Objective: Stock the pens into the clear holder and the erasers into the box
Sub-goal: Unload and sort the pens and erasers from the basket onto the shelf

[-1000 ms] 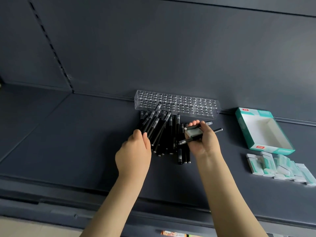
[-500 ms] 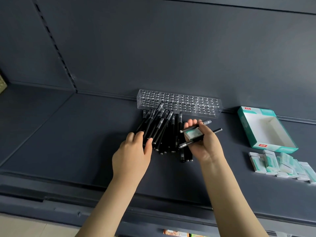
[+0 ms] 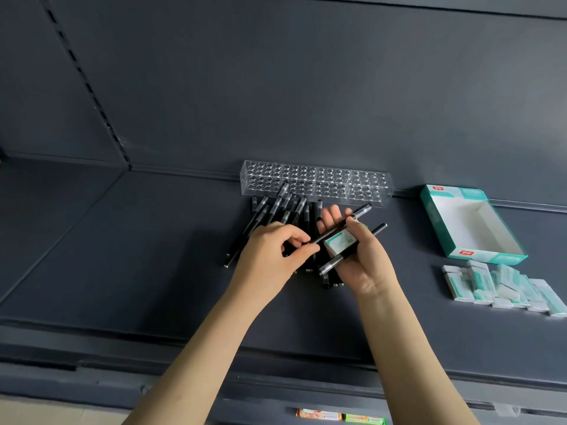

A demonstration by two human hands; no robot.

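Observation:
A pile of black pens (image 3: 276, 216) lies on the dark shelf in front of the clear holder (image 3: 316, 185), whose holes hold nothing. My right hand (image 3: 362, 259) holds a white-and-teal eraser (image 3: 340, 242) together with two pens, one above it (image 3: 357, 214) and one below it (image 3: 352, 251). My left hand (image 3: 270, 256) pinches the near end of the upper pen with thumb and forefinger. The open teal-and-white box (image 3: 472, 225) lies to the right, with nothing inside. A heap of erasers (image 3: 503, 285) sits in front of it.
The shelf's back wall (image 3: 306, 87) rises right behind the holder. The shelf's front lip (image 3: 276, 348) runs below my forearms. Small packets (image 3: 340, 417) show on a lower level at the bottom edge.
My left hand has left the pen pile and moved right to pinch the end of the upper pen in my right hand. My right hand has turned slightly.

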